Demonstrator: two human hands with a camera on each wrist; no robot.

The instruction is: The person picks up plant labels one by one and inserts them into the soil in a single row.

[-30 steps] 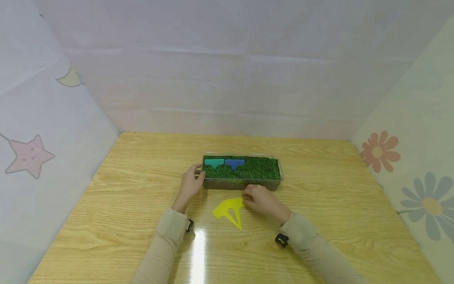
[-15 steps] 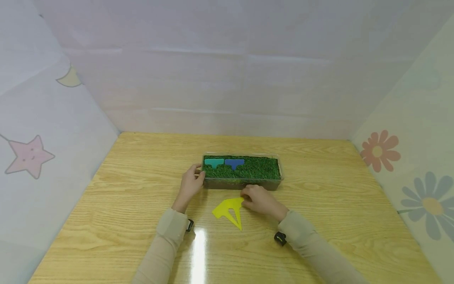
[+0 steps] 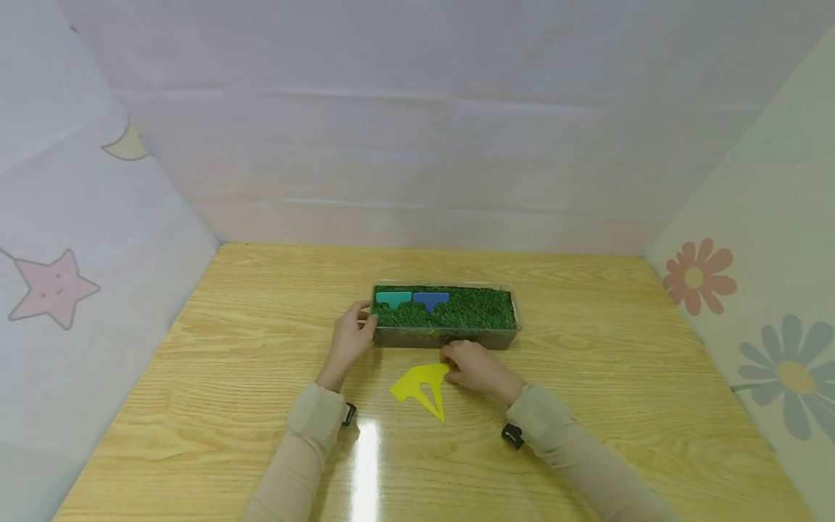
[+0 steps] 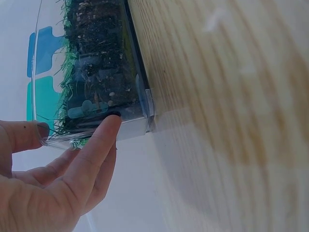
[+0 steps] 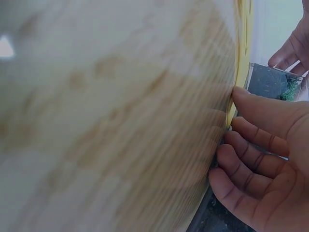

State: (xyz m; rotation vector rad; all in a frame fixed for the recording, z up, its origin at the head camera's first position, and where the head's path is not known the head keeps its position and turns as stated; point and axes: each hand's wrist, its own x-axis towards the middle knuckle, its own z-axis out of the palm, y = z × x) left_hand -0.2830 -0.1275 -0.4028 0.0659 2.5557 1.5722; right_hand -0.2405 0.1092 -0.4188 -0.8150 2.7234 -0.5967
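Observation:
A clear box (image 3: 443, 338) holds dark soil under green artificial grass (image 3: 483, 310). Teal (image 3: 394, 297) and blue (image 3: 431, 299) T-shaped plant labels stand side by side in the grass's left half. My left hand (image 3: 350, 336) grips the box's left end; its fingertips meet the rim and wall in the left wrist view. In front of the box lies a yellow plant label (image 3: 417, 378), its stem pointing toward me. At its right end, my right hand (image 3: 479, 370) pinches the edge, thumb (image 5: 253, 104) on the near side, the other fingers curled beside the box.
The box and the yellow label are on a wood-grain table (image 3: 261, 304). A pale sheet (image 3: 417, 159) rises behind it, and printed side panels stand left and right. Each wrist wears a black strap (image 3: 512, 436).
My right hand has slid slightly left along the yellow label's end. The left hand, the box and the standing labels have stayed in place.

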